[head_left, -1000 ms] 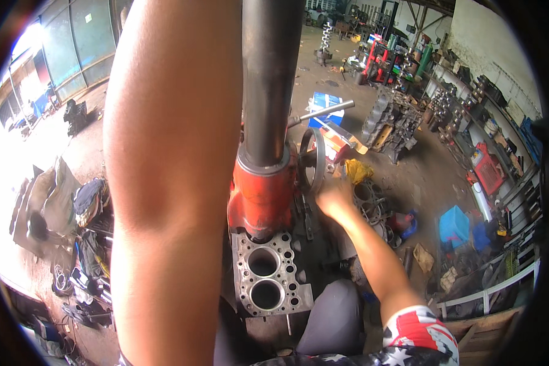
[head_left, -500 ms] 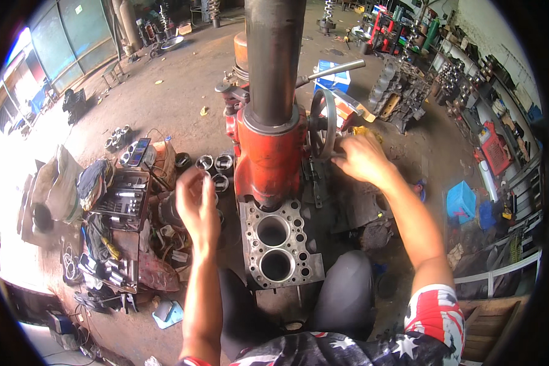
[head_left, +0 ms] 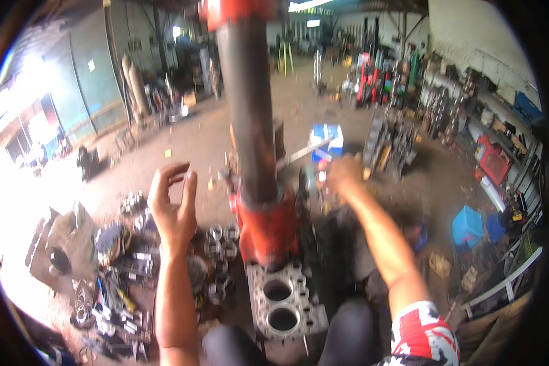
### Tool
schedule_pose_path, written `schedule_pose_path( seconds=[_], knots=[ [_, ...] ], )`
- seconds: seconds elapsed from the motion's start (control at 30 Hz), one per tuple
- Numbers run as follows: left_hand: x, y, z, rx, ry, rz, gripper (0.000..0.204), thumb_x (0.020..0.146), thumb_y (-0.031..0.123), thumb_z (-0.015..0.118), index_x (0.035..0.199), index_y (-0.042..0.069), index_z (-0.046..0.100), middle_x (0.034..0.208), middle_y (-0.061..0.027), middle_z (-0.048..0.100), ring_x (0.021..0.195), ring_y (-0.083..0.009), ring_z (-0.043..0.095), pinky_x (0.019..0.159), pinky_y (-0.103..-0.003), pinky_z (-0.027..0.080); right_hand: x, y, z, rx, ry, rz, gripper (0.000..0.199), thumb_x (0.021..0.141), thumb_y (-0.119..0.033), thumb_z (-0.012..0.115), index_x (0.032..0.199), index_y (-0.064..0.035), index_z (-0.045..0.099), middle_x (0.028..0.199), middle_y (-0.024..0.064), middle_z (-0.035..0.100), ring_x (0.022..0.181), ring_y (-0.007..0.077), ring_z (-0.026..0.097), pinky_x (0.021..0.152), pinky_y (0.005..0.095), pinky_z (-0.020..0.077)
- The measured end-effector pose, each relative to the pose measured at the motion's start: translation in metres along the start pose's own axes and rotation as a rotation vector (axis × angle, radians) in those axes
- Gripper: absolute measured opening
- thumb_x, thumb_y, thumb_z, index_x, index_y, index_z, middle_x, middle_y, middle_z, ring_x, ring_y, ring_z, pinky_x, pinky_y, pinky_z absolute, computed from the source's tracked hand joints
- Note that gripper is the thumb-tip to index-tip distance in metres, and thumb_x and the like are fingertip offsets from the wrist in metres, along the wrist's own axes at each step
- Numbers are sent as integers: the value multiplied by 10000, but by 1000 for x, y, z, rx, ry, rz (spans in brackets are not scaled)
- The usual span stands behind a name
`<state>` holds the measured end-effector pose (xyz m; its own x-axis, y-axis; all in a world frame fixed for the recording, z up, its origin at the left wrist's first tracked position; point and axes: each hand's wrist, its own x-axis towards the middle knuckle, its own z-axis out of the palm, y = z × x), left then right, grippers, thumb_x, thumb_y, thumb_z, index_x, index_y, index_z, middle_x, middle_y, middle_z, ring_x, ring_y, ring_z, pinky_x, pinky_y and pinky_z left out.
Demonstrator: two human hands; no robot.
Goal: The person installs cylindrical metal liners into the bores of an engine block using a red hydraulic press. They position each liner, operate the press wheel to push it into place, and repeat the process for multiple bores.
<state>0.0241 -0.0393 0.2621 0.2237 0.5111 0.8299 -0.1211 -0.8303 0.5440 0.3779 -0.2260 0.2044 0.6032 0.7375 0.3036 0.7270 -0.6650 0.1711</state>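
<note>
Between my knees lies a grey engine block [head_left: 257,302] with two large round bores showing on its top face. A red machine [head_left: 267,235] covers the block's far end, and a thick dark steel column [head_left: 250,110] rises out of it. My left hand [head_left: 174,204] is raised in the air left of the machine, empty, with fingers curved and apart. Out to the right, my right hand [head_left: 346,175] is beside the machine's handwheel. Motion blurs its fingers and the wheel, so its grip does not show. A metal lever [head_left: 305,152] slants out behind the column.
Several round metal parts [head_left: 215,232] stand on the floor left of the machine. Farther left are tools [head_left: 128,305] and a pale sack [head_left: 73,241]. Beyond my right hand are a blue and white box [head_left: 327,135] and another engine block [head_left: 389,143]. A light blue container [head_left: 468,227] sits at right.
The view has tilted upward, showing more of the workshop and a red part atop the column. My left hand has moved left, away from the machine. The right hand stays near the wheel, now blurred.
</note>
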Motion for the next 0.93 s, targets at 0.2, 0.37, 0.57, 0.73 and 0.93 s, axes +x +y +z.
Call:
schedule_pose_path(
  seconds=[0.2,0.37,0.57,0.73,0.93],
  knots=[
    [207,107,54,-179,93,372,707,955,389,728,1493,24,450,1374,-219,572,1213,-295,600,995,-415,501,38,-12,27,78,-73,107,240,917,-221,573,991,-170,795,1058,102,774,1102,267,696,1035,572,385],
    [275,151,80,-419,-8,261,802,946,445,722,1541,25,384,1261,-211,657,1030,-238,669,922,-357,531,31,-16,59,97,-204,13,285,876,-225,609,1094,-154,777,1211,104,745,1173,276,686,1047,559,388],
    [290,138,93,-346,62,302,739,899,473,737,1378,-65,570,1174,-200,724,1057,-280,693,968,-361,511,24,-20,80,68,-372,-36,316,846,-202,645,1133,-160,769,1206,98,748,1172,294,685,1017,583,402],
    [282,146,85,-253,50,272,573,926,480,699,1241,1,689,998,-122,704,913,-166,638,870,-285,496,49,-13,44,58,-154,-17,259,887,-234,594,1024,-136,791,1076,139,770,1057,311,726,1060,625,361],
    [283,143,85,-230,48,411,489,996,421,596,1074,-53,692,981,-165,724,870,-234,635,812,-393,488,-33,-14,-19,57,153,-35,178,825,-180,611,782,-109,768,823,141,752,812,325,724,899,573,403]
  ],
)
